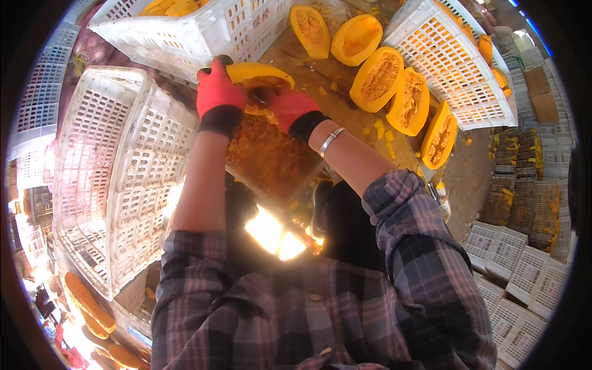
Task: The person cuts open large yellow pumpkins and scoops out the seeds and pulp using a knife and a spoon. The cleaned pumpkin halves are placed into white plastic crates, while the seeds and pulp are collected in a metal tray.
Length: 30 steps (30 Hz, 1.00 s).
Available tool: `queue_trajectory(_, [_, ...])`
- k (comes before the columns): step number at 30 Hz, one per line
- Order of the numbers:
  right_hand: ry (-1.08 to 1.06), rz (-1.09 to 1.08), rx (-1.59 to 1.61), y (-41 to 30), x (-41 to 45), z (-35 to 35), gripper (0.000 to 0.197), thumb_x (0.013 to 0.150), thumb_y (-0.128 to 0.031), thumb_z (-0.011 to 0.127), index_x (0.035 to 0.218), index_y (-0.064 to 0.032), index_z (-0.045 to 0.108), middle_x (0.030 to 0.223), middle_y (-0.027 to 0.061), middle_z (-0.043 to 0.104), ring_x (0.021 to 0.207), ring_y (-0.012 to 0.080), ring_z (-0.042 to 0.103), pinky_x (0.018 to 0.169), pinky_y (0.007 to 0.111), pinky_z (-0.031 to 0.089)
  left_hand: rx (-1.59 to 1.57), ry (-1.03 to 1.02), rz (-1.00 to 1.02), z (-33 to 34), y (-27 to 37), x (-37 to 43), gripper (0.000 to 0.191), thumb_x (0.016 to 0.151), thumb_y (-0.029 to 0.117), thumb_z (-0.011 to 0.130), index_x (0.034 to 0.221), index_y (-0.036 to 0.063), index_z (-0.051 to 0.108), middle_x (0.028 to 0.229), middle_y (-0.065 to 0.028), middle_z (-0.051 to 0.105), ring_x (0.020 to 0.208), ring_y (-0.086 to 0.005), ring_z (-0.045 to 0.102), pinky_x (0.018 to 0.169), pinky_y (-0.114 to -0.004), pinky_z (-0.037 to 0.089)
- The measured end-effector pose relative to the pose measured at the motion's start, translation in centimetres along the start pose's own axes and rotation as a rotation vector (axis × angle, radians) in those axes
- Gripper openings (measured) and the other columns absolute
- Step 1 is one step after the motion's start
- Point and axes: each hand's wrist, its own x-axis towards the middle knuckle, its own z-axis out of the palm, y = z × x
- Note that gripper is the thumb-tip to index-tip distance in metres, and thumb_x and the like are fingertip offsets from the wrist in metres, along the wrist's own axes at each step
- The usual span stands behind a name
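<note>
My left hand point(221, 95), in a red glove with a dark cuff, grips the left end of a peeled orange pumpkin half point(261, 71). My right hand point(292, 107), gloved alike, is at the half's hollow, its fingers closed around a small dark tool point(260, 95) that is mostly hidden. Below both hands lies a heap of scraped pumpkin pulp and seeds point(273, 148). Several pumpkin halves with stringy pulp, one of them the near half point(378, 79), lie cut side up in a row to the right on the wooden board point(300, 74).
A white plastic crate point(185, 41) with peeled pumpkin stands at the upper left, another crate point(455, 69) with pumpkin pieces at the upper right. White crates point(125, 175) lean at the left. Stacked crates point(515, 263) stand at the far right. Peel scraps dot the board.
</note>
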Motion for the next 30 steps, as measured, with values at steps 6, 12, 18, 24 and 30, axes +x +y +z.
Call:
queue_trajectory(6, [-0.15,0.151,0.01,2.0,-2.0,-0.4,0.04,0.102,-0.027,0.04,0.14,-0.0176,0.05,0.12,0.0216,0.064,0.105,0.0422,0.064,0.09,0.049,0.052,-0.01,0.029,-0.025,0.0,-1.0,-0.3,0.055,0.075,0.01,0.07,0.127,0.015,0.053,0.12,-0.0241,0.054,0.108,-0.0431,0.059,0.094,-0.046,0.051])
queue_trajectory(12, [-0.058,0.322,-0.046,1.3,-0.4,2.3,0.05,0.097,-0.018,0.046,0.147,-0.0196,0.042,0.12,0.0259,0.063,0.107,0.0424,0.063,0.088,0.05,0.052,-0.009,0.075,-0.033,0.5,-0.4,-1.7,0.053,0.075,0.01,0.069,0.126,0.0159,0.053,0.122,-0.0227,0.052,0.108,-0.0422,0.058,0.094,-0.046,0.051])
queue_trajectory(18, [0.003,0.506,0.318,-0.5,0.6,6.4,0.053,0.095,-0.018,0.05,0.148,-0.0161,0.041,0.131,0.0243,0.06,0.12,0.0409,0.057,0.097,0.047,0.049,-0.115,0.106,-0.147,0.7,-0.3,-3.6,0.053,0.079,0.008,0.065,0.13,0.0143,0.053,0.127,-0.0243,0.048,0.115,-0.0434,0.054,0.098,-0.047,0.048])
queue_trajectory(24, [-0.053,0.404,0.619,-2.1,-1.6,4.5,0.047,0.096,-0.019,0.05,0.142,-0.0122,0.05,0.134,0.0232,0.059,0.121,0.042,0.056,0.1,0.045,0.047,-0.18,0.154,-0.137,1.1,-1.5,-3.2,0.054,0.076,0.006,0.066,0.128,0.01,0.052,0.125,-0.0258,0.047,0.112,-0.044,0.055,0.098,-0.045,0.047])
queue_trajectory(30, [0.043,0.418,0.466,-0.8,0.6,2.5,0.043,0.097,-0.017,0.047,0.14,-0.0139,0.052,0.123,0.0255,0.063,0.114,0.0425,0.06,0.096,0.046,0.049,-0.184,0.143,-0.17,1.5,-1.9,-3.1,0.053,0.076,0.007,0.066,0.127,0.0097,0.052,0.122,-0.0257,0.05,0.112,-0.0443,0.055,0.098,-0.045,0.047])
